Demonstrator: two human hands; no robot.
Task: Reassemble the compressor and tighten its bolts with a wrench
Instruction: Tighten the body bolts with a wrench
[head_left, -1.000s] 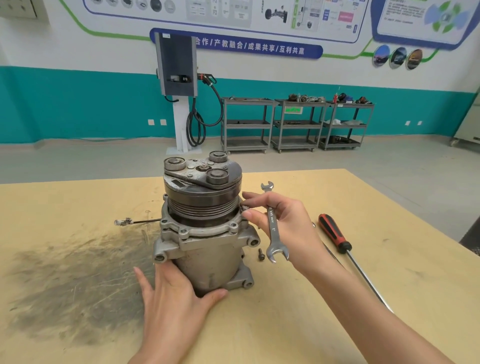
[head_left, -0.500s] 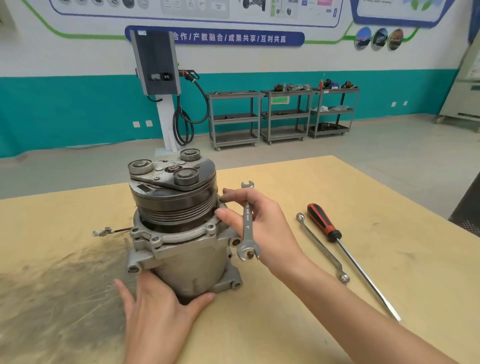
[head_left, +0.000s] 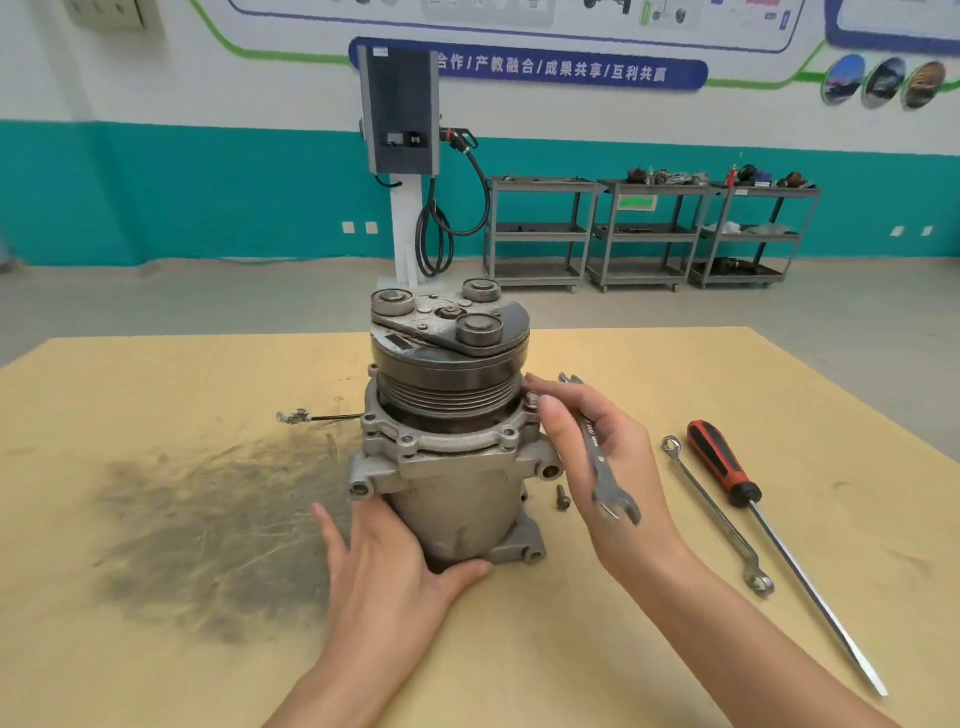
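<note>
Grey compressor (head_left: 452, 467) with black pulley, red-and-black screwdriver (head_left: 722, 467), tan table (head_left: 675, 649) smudged dark grey

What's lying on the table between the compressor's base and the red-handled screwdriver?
In the head view: a loose bolt beside the compressor, then the ring spanner just left of the screwdriver.

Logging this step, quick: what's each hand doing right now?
Left hand: open, pressed against the compressor body.
Right hand: holding the open-end wrench, fingertips at a flange bolt.
</note>
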